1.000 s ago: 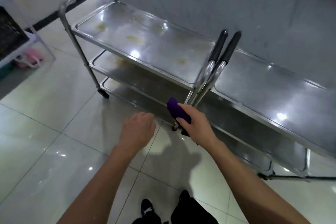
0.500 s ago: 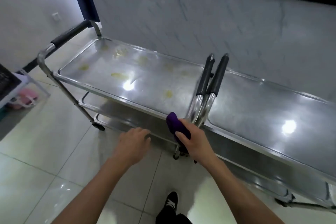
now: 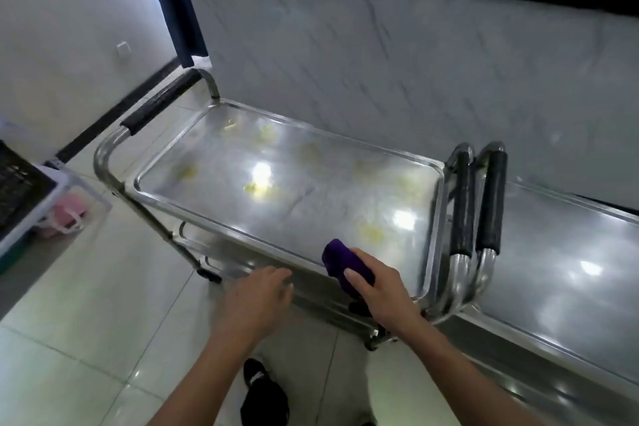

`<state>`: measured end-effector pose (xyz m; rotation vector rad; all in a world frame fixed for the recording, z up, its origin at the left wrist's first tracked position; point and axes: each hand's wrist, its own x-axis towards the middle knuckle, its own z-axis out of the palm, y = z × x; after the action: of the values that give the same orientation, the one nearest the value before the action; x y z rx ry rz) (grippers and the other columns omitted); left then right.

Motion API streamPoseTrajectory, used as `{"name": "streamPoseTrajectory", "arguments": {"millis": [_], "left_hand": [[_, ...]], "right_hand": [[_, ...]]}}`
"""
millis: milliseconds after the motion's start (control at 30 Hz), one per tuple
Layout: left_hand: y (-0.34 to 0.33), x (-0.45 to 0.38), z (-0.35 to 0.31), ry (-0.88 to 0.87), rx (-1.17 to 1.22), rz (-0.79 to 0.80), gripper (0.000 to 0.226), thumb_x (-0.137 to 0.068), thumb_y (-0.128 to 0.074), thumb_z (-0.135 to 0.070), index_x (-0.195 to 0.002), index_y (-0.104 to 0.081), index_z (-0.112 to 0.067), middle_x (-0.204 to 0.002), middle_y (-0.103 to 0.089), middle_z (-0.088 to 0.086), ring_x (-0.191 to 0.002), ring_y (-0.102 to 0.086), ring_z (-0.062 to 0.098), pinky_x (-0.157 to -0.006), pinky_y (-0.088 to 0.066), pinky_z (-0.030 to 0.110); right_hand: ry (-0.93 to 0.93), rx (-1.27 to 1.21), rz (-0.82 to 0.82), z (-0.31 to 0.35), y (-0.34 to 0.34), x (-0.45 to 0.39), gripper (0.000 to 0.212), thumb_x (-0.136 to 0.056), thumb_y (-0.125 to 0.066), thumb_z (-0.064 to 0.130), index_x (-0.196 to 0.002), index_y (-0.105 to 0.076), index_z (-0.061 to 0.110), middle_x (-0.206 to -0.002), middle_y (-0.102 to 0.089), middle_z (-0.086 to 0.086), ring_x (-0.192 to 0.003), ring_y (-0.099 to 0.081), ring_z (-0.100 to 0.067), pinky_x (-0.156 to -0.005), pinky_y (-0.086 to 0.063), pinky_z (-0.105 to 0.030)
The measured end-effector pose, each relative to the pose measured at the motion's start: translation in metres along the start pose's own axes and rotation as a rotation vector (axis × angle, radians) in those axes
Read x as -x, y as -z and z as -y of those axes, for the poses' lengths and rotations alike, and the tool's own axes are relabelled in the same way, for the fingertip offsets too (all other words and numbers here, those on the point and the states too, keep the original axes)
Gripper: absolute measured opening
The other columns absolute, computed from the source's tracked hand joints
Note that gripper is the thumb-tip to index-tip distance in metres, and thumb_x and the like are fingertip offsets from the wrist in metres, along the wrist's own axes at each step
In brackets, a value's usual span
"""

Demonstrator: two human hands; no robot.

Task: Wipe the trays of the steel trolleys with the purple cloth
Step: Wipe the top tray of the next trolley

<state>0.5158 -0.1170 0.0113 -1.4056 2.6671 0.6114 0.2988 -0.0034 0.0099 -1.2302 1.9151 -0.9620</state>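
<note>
Two steel trolleys stand end to end against a marble wall. The left trolley's top tray (image 3: 321,197) carries several yellowish stains. The right trolley's top tray (image 3: 560,252) looks shiny and unstained. My right hand (image 3: 377,290) grips a rolled purple cloth (image 3: 340,261) at the near edge of the left tray, close to its right end. My left hand (image 3: 256,297) hovers with loosely curled fingers just off the tray's near rim, holding nothing. The lower shelves are mostly hidden.
Two black-padded handles (image 3: 479,207) of the trolleys stand side by side between the trays. Another padded handle (image 3: 159,102) is at the left trolley's far end. A white rack with a pink bag (image 3: 67,214) stands at the left. My shoe (image 3: 257,379) is on the tiled floor.
The view has moved closer and higher over the left trolley. My right hand has brought the purple cloth from beside the handles up onto the near edge of the stained tray; my left hand followed.
</note>
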Motion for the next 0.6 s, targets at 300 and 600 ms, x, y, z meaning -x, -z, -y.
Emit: {"name": "streamPoseTrajectory", "arguments": {"millis": [300,600], "left_hand": [[0.049,-0.114,0.083,-0.067,0.083,0.071,0.039,-0.101,-0.048,-0.035,-0.137,-0.057,-0.025,-0.138,-0.059,0.000,-0.126,-0.053,0.023,-0.104,-0.044,0.040],[0.063,-0.224,0.077,-0.179,-0.001,0.142,0.043,-0.103,-0.043,-0.040,-0.144,-0.050,-0.030,-0.147,-0.053,-0.005,-0.133,-0.049,0.019,-0.112,-0.035,0.041]], "right_hand": [[-0.137,-0.054,-0.048,0.045,-0.048,-0.102,0.029,-0.100,-0.057,0.031,-0.128,-0.059,0.037,-0.097,-0.068,0.022,-0.090,-0.065,-0.001,-0.073,-0.052,-0.016],[-0.229,-0.121,-0.177,0.027,-0.036,-0.187,0.028,-0.099,-0.057,0.032,-0.127,-0.060,0.034,-0.098,-0.069,0.019,-0.091,-0.065,0.001,-0.078,-0.055,-0.021]]}}
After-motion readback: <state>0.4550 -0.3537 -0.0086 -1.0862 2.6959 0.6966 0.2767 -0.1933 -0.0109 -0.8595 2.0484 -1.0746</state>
